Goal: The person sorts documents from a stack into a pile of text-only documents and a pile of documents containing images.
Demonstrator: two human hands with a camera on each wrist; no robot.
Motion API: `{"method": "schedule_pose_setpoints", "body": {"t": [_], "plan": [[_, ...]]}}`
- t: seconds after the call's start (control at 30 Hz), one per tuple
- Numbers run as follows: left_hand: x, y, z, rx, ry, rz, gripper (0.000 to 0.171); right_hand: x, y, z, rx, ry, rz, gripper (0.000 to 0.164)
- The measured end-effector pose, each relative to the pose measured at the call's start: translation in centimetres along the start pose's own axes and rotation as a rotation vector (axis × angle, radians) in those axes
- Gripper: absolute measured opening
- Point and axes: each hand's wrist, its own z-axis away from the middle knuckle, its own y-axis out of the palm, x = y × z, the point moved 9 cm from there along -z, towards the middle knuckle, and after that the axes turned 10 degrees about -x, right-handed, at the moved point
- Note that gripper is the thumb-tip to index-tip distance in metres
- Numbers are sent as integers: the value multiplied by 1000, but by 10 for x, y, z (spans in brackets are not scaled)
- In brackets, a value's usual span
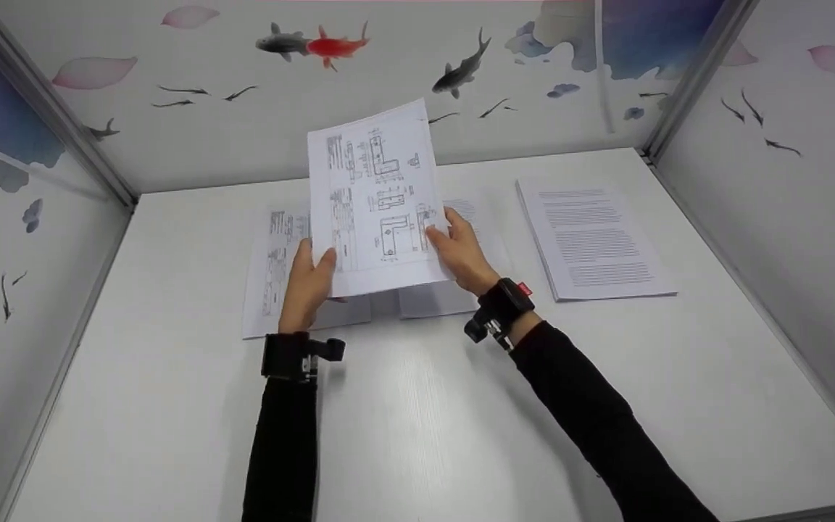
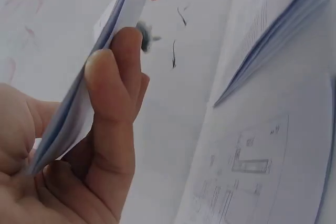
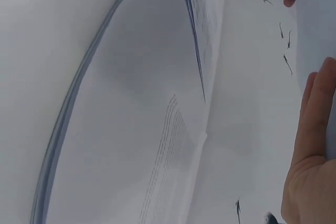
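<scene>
In the head view, with twelve o'clock at the far wall, the left forearm reaches in from seven o'clock and the right from five, both in black sleeves with a black wrist camera (image 1: pixel 288 356) at each cuff. The hands hold a drawing packet (image 1: pixel 374 196) of several sheets clear of the tabletop (image 1: pixel 396 420), just off centre toward eleven. The left hand (image 1: pixel 307 283) grips it near seven o'clock, thumb on the printed face, fingers bent behind. The right hand (image 1: pixel 464 254) pinches its four o'clock edge, thumb in front, longer fingers fairly straight along the back.

On the white, glossy tabletop, a drawing pile (image 1: pixel 262 290) shows at the packet's eight o'clock, a middle pile (image 1: pixel 435 301) at five, both partly covered in view, and a text pile (image 1: pixel 599 239) apart at three. The far wall (image 1: pixel 207 145) carries a red fish (image 1: pixel 334 47), grey fish and pink petals; metal posts (image 1: pixel 693 87) stand at ten and two.
</scene>
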Motion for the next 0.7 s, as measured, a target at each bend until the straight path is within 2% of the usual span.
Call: {"method": "schedule_pose_setpoints", "body": {"t": [0.17,0.3,0.4,0.5,0.6,0.7], "plan": [[4,-26,-2,-33,-12,-93,38,-12,24,2,-10,67,14,32],[10,-52,-5,-119,-14,-141,40,-21,50,8,67,141,58,33],[16,-71,-6,-195,-33,-195,40,-27,69,16,159,172,108,43],[22,-86,-7,-247,-50,-243,41,-32,84,22,208,172,184,59],[27,-95,-8,-273,-66,-285,44,-38,94,28,225,173,253,73],[33,-101,-10,-281,-85,-328,49,-43,102,33,252,167,323,76]]}}
